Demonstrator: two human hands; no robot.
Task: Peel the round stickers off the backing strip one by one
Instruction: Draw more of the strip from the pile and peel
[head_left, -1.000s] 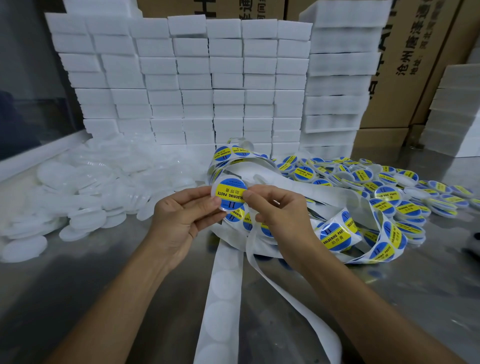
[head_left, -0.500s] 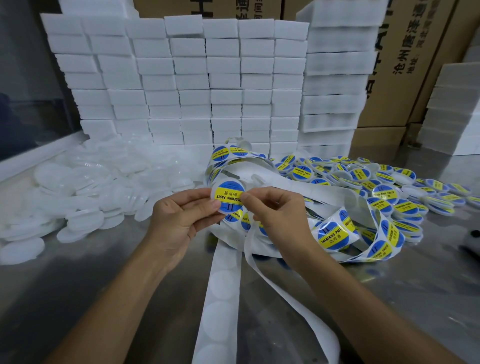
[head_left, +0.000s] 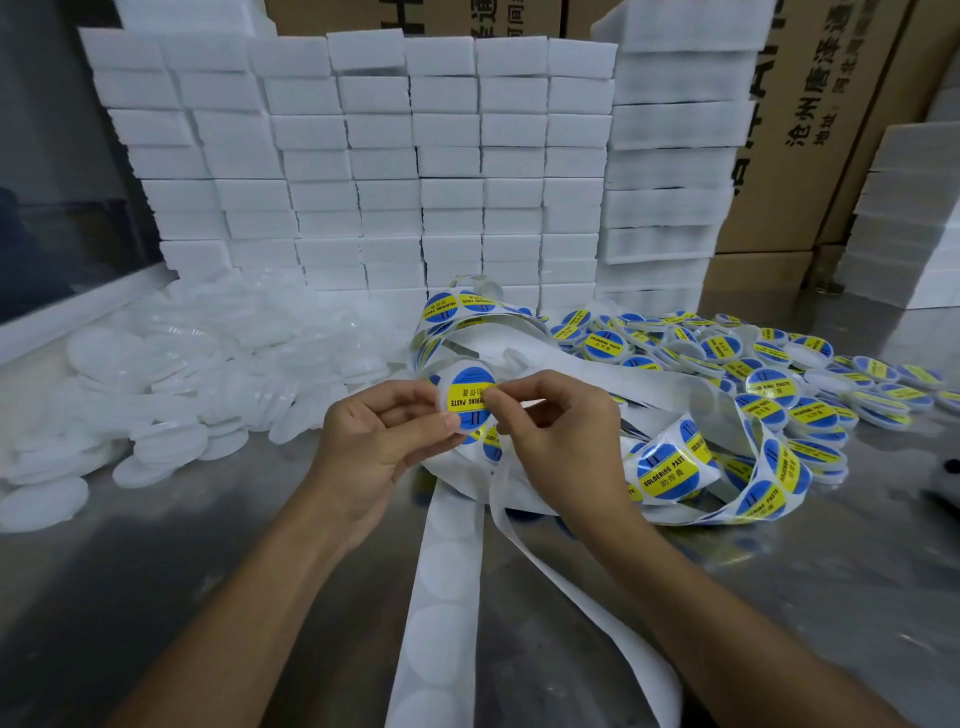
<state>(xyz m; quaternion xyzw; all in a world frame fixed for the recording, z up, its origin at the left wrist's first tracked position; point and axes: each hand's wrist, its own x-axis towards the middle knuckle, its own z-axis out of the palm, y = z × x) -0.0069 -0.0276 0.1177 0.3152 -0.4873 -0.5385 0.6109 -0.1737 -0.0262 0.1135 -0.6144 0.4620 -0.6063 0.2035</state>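
Since a second ago I've raised the sticker (head_left: 469, 399) slightly above the backing strip (head_left: 445, 561), left hand (head_left: 382, 447) and right hand (head_left: 558, 431) each pinching its edge, so it's nearly free.

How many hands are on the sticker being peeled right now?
2. The left hand holds the sticker from its left edge; the right hand pinches its right edge. Fingertips behind it are hidden.
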